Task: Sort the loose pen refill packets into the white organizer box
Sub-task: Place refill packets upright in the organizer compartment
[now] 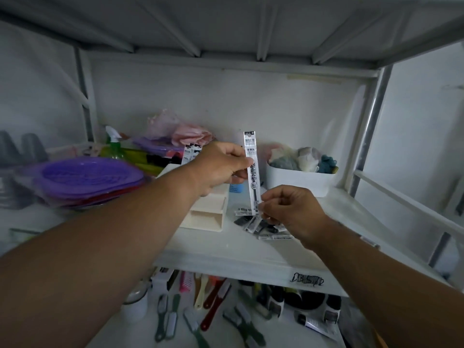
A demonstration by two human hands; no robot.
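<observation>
We hold one refill packet (252, 172) upright above the shelf (226, 249), between both hands. Our left hand (221, 167) pinches it near the middle, thumb and fingers curled on its left edge, so the top half stands clear above the grip. Our right hand (293, 209) pinches the bottom end with curled fingertips. The packet hangs just right of the organizer (208, 209) and is not in it.

The organizer is a white box that sits on the shelf under our left wrist. Two more packets (191, 153) stand upright at its far end, their tops showing past our left hand; the wrist hides most of the interior, so we cannot tell which compartment they are in. Its near compartments show only bare walls.

A loose pile of packets (261, 224) lies flat on the shelf just right of the organizer, directly below the held packet and partly under our right hand.

Farther back on the right stands a white tub (298, 180) filled with crumpled cloths. A small blue basket (236, 188) peeks out behind the held packet. At the left lies a stack of purple plates (90, 177), with a green spray bottle (114, 144) behind it. On the lower shelf we see brushes (170, 315) lying scattered.
</observation>
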